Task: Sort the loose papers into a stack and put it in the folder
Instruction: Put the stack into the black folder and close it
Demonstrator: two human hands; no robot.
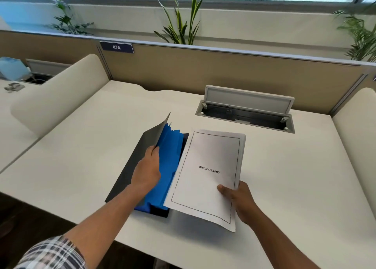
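Observation:
A dark folder (130, 165) lies on the cream desk (284, 177), its cover lifted to the left. Inside show several blue divider sheets (168, 146), fanned upward. My left hand (147, 168) grips the edge of the raised cover and dividers, thumb on the near side. A stack of white papers (205, 175), top sheet printed "BIBLIOGRAPHY" inside a thin border, is held tilted just right of the folder, its left edge over the blue sheets. My right hand (238, 199) pinches the stack's lower right corner, thumb on top, fingers underneath.
An open cable tray with a raised grey lid (248, 103) is set into the desk behind the papers. Padded cream dividers (59, 93) stand on both sides. A tan partition (223, 69) with a "474" plate closes the back; plants rise behind it.

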